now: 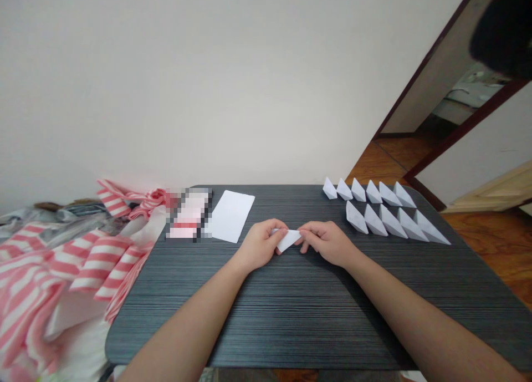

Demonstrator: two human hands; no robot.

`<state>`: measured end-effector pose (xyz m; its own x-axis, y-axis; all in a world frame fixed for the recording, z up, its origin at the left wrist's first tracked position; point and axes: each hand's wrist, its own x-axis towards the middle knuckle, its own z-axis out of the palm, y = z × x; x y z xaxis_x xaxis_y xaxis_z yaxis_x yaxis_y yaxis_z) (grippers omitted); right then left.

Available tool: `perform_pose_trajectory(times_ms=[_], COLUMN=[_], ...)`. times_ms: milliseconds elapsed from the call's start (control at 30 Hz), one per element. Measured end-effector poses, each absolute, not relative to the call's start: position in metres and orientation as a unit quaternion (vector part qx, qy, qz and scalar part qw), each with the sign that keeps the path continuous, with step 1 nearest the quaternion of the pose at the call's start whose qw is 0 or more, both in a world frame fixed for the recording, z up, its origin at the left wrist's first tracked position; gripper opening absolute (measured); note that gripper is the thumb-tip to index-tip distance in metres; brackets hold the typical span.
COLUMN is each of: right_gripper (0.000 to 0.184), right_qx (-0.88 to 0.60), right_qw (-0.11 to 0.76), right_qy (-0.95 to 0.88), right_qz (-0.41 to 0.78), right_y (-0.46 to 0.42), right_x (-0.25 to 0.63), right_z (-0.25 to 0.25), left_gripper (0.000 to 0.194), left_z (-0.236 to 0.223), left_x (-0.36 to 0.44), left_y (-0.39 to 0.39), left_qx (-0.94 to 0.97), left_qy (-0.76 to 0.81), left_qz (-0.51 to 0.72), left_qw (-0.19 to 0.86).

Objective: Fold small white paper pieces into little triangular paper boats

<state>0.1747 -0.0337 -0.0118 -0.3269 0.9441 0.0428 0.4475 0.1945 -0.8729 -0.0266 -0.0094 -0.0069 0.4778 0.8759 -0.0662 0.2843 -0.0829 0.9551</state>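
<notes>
A small folded piece of white paper (288,241) is held just above the table, its point facing down toward me. My left hand (261,244) is closed, pinching the paper's left end between thumb and fingers. At the other end my right hand (326,242) pinches the right corner with thumb and forefinger, its other fingers curled below. To the left of my hands lies a flat stack or sheet of white paper (233,215). Two rows of folded white paper shapes (392,222) stand at the right back of the table.
The dark, wood-grained table (291,315) stands against a pale wall (249,82). A blurred-out rectangular item (190,214) lies at its left back corner. Red-and-white striped cloth (95,260) is heaped beyond the left edge. A doorway and wooden floor (486,243) are on the right.
</notes>
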Motion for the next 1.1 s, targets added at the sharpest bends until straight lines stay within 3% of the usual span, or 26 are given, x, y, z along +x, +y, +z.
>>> perform_pose_trajectory(times_ms=[667, 1100], right_gripper=[0.021, 0.022], right_qx=[-0.481, -0.493], right_qw=[0.283, 0.291], right_qy=[-0.75, -0.731], right_qz=[0.357, 0.371], right_y=[-0.0383, -0.037], right_x=[0.1673, 0.1699], right_z=[-0.0044, -0.0042], left_gripper=[0.028, 0.034], left_z=[-0.003, -0.0119], left_x=[-0.0256, -0.0269], left_y=[-0.0132, -0.01], left_qx=[0.749, 0.716], left_qy=[0.419, 0.439], left_qz=[0.268, 0.274], left_qw=[0.438, 0.468])
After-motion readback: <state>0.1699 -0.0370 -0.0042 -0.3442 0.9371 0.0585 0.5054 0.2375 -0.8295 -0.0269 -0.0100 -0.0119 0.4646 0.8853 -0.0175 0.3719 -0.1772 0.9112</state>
